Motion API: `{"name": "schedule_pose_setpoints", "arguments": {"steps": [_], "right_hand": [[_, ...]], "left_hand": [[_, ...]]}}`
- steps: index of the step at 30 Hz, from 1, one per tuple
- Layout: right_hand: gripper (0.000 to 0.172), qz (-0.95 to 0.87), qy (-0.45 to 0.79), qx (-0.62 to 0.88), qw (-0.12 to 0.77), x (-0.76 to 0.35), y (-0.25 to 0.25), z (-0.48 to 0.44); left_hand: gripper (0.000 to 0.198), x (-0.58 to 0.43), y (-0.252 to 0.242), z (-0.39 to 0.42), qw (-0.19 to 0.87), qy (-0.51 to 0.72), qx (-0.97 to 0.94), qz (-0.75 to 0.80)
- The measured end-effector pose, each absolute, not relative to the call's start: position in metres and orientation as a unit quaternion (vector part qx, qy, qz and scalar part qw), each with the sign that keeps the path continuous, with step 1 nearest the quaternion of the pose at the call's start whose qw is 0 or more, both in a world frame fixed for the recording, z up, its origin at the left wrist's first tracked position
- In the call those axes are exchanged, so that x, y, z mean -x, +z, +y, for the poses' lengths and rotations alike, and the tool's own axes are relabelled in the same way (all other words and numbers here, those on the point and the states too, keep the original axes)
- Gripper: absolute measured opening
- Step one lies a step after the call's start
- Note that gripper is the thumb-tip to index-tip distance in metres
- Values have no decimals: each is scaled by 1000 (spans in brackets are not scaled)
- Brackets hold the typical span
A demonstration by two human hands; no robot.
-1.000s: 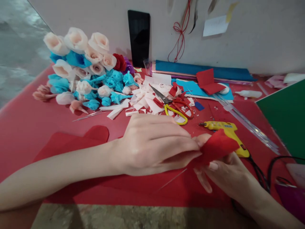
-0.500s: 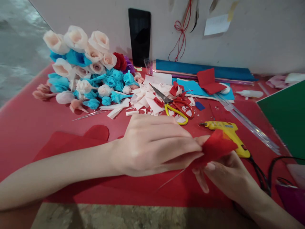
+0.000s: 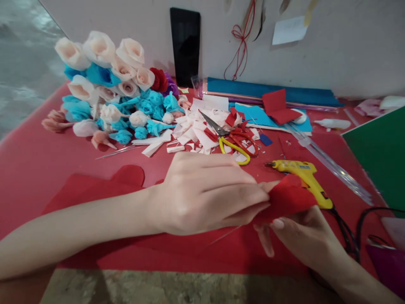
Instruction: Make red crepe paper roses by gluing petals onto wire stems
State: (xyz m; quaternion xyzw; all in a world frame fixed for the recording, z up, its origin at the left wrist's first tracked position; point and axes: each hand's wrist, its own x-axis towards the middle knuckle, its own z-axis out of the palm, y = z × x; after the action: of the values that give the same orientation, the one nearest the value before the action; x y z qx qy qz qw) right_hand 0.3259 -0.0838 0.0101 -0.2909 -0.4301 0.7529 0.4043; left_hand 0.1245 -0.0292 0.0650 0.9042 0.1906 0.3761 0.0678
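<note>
A piece of red crepe paper (image 3: 289,196) is held between both hands, right of centre. My left hand (image 3: 209,194) reaches across from the left, its fingers closed on the paper's left edge. Under the paper, my right hand (image 3: 303,230) pinches it from the lower right, thumb on the near side and some fingers hanging below. A thin wire (image 3: 223,237) slants down and left from beneath my left hand. Close behind the paper lies a yellow glue gun (image 3: 303,173). Scissors with yellow and red handles (image 3: 234,145) rest on paper scraps beyond my left hand.
Pink, white, blue and red paper flowers (image 3: 126,88) are piled at the back left. A black phone (image 3: 185,46) leans on the wall. Rolled blue paper (image 3: 268,90), a glue bottle (image 3: 332,123), clear sticks (image 3: 335,164) and a green board (image 3: 379,164) lie right. Red sheets (image 3: 95,192) lie under my left arm.
The red paper in my hands has turned slightly and its top edge sits a little lower. My right hand has shifted slightly down; my left hand is nearly unchanged.
</note>
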Motion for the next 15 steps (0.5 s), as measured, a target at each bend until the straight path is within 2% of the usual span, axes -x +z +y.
{"name": "schedule_pose_setpoints", "arguments": {"steps": [9,15], "right_hand": [[22,-440,736,292,423,-322,13,-83],[15,-455,723,313,415,-321,15,-86]], "left_hand": [[10,-127,61,-28,72,403,-894,181],[7,-128,61,-28,74,374,-905,188]]}}
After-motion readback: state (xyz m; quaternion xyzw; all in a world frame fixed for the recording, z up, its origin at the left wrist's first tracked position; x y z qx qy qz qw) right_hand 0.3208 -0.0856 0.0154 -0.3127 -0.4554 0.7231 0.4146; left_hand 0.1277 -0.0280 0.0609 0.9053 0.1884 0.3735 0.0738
